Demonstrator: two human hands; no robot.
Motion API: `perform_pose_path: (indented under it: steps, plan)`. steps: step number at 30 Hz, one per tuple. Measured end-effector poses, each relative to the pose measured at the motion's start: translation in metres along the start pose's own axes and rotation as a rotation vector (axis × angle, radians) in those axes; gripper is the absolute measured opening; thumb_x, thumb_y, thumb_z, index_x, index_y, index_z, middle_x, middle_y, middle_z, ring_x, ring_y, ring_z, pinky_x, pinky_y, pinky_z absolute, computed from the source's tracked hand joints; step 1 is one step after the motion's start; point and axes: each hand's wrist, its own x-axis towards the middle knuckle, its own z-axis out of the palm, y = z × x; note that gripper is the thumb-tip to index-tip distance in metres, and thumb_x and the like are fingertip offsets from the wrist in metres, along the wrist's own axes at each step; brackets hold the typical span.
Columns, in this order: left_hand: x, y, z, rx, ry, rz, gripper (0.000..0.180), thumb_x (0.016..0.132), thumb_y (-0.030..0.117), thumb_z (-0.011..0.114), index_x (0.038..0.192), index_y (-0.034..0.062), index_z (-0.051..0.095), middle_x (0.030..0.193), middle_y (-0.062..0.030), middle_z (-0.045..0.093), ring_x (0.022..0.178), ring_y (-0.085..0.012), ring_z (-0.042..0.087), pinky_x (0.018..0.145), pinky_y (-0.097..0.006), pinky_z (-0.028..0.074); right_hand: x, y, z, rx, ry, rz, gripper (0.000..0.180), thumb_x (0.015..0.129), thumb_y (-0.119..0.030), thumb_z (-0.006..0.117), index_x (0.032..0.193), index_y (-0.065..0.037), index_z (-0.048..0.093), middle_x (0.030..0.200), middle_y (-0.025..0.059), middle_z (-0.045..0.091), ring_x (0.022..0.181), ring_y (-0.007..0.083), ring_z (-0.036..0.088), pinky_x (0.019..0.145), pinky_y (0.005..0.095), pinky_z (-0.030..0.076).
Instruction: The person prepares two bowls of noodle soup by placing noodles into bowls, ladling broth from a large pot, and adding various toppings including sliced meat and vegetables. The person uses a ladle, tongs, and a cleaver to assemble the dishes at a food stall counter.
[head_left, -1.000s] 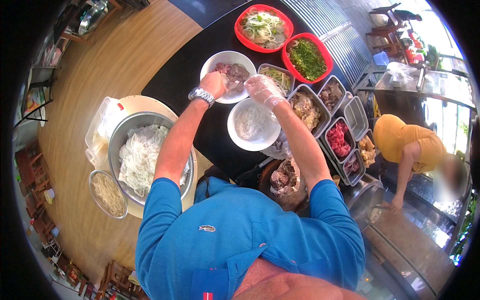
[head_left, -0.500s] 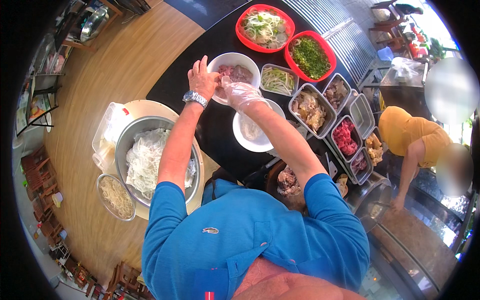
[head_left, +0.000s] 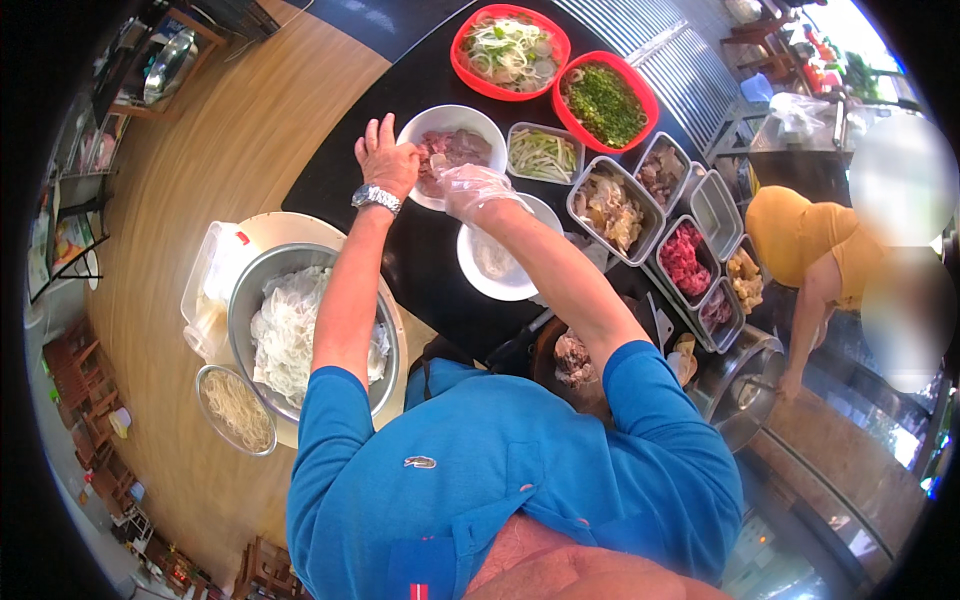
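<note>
A white bowl (head_left: 415, 128) with slices of reddish meat (head_left: 458, 148) stands at the far side of the black table. My left hand (head_left: 388, 160), bare and with a metal watch at the wrist, is at this bowl's left rim. Its fingers are spread, and the thumb side reaches over the rim to the meat. My right hand (head_left: 478, 188), in a clear plastic glove, comes over the near rim with its fingers drawn together at the meat. Below my right wrist stands a second white bowl (head_left: 520, 288) with pale noodles, partly hidden by the forearm.
Red tubs of sliced onion (head_left: 510, 52) and chopped greens (head_left: 605, 105) stand at the back. Several trays of meat (head_left: 612, 210) are to the right. At left sits a steel basin (head_left: 240, 300) of white noodles beside a noodle strainer (head_left: 235, 408). A person in yellow (head_left: 810, 240) works at far right.
The whole scene has shifted slightly left and up in the view. Both hands stay at the meat bowl. The right fingers have moved slightly over the meat.
</note>
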Motion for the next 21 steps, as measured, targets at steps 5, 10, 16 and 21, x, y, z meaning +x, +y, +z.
perform_pose_path:
  steps: [5, 10, 16, 21]
  plan:
    - [0.005, 0.004, -0.003, 0.049, 0.091, 0.019, 0.016, 0.084, 0.032, 0.076, 0.088, 0.0180, 0.081, 0.154, -0.0105, 0.048, 0.147, -0.0380, 0.035, 0.115, -0.065, 0.028, -0.005, 0.005, -0.008, 0.109, 0.049, 0.072, 0.042, 0.103, -0.024, 0.049, 0.141, -0.004, 0.052, 0.117, 0.0228, 0.073, 0.108, 0.0385, 0.073, 0.086, 0.0529, 0.057]
    - [0.011, 0.022, -0.011, 0.129, 0.006, -0.015, 0.018, 0.079, 0.026, 0.081, 0.096, 0.0220, 0.081, 0.152, -0.0103, 0.049, 0.144, -0.0388, 0.040, 0.113, -0.067, 0.034, -0.033, 0.038, -0.006, 0.315, 0.342, -0.195, 0.029, 0.103, -0.024, 0.058, 0.128, -0.011, 0.065, 0.119, 0.0160, 0.075, 0.109, 0.0299, 0.072, 0.096, 0.0411, 0.055]
    - [-0.040, 0.092, -0.023, -0.395, 0.243, 0.217, 0.020, 0.088, 0.007, 0.067, 0.106, 0.0070, 0.076, 0.128, -0.0160, 0.068, 0.120, -0.0352, 0.063, 0.104, -0.046, 0.049, -0.198, 0.178, 0.005, 0.522, 0.524, 0.320, 0.043, 0.103, -0.042, 0.059, 0.116, -0.004, 0.075, 0.110, 0.0167, 0.075, 0.101, 0.0305, 0.070, 0.093, 0.0423, 0.054]
    - [-0.143, 0.199, -0.032, -0.997, -0.660, 0.117, 0.021, 0.095, 0.013, 0.070, 0.115, 0.0059, 0.072, 0.107, -0.0097, 0.075, 0.092, -0.0168, 0.070, 0.082, -0.031, 0.055, -0.360, 0.236, 0.075, 0.831, 0.278, 0.706, 0.050, 0.087, -0.040, 0.084, 0.118, -0.002, 0.075, 0.118, 0.0133, 0.075, 0.109, 0.0220, 0.070, 0.098, 0.0366, 0.055]
